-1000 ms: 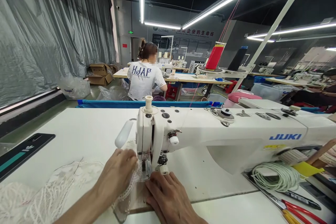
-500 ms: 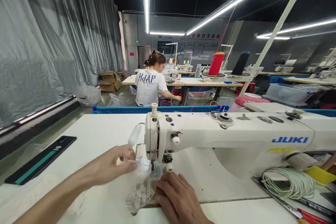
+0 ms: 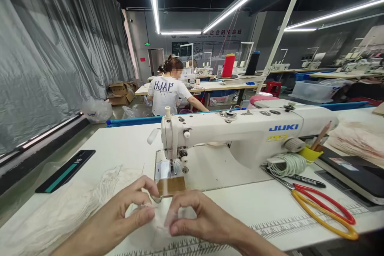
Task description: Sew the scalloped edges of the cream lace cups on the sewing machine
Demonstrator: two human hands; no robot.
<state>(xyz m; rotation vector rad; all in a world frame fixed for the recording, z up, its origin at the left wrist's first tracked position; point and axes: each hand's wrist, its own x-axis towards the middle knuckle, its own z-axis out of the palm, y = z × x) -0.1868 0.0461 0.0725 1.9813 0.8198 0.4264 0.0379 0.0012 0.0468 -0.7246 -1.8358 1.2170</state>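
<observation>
My left hand (image 3: 127, 210) and my right hand (image 3: 195, 216) both pinch a piece of white lace fabric (image 3: 69, 208) just in front of the white JUKI sewing machine (image 3: 240, 132). The fabric between the fingers is blurred. Its longer part trails left across the white table (image 3: 120, 148). Both hands sit a little nearer to me than the needle and presser foot (image 3: 172, 167), and a small brown plate (image 3: 171, 186) lies between the foot and my hands.
Red and yellow handled scissors (image 3: 324, 208) lie at the right, beside a coil of white cord (image 3: 286, 164) and a yellow cup with a pencil (image 3: 309, 153). A black phone (image 3: 66, 170) rests at the left. A person in a white shirt (image 3: 168, 94) sits beyond.
Both hands have pulled back from the presser foot toward me, bringing the lace out from under it. The view has backed away from the machine.
</observation>
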